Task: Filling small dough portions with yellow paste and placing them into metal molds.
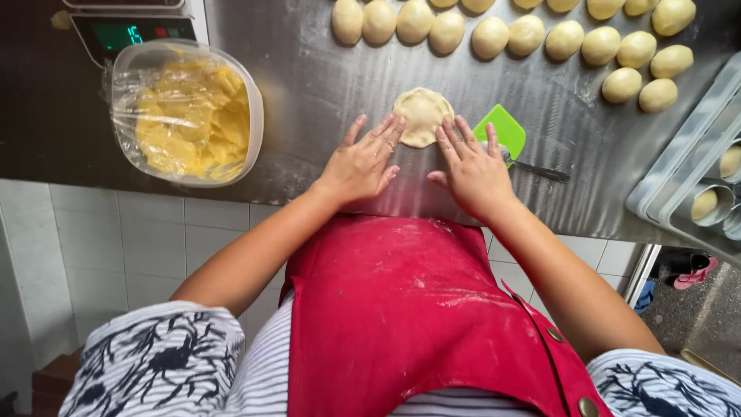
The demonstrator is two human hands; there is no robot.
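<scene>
A flattened round of pale dough (pixel 421 113) lies on the steel worktop (pixel 324 93). My left hand (pixel 361 162) rests flat on the worktop, fingers spread, with its fingertips touching the dough's left edge. My right hand (pixel 472 166) lies flat the same way, its fingertips on the dough's lower right edge. Neither hand holds anything. A green scraper (pixel 503 128) lies just right of the dough, partly under my right fingers.
Several dough balls (pixel 567 38) line the back of the worktop. A plastic-wrapped bowl of yellow filling (pixel 185 112) sits at the left, below a digital scale (pixel 131 27). A tray of metal moulds (pixel 695 185) is at the right. A dark-handled utensil (pixel 540 170) lies beside the scraper.
</scene>
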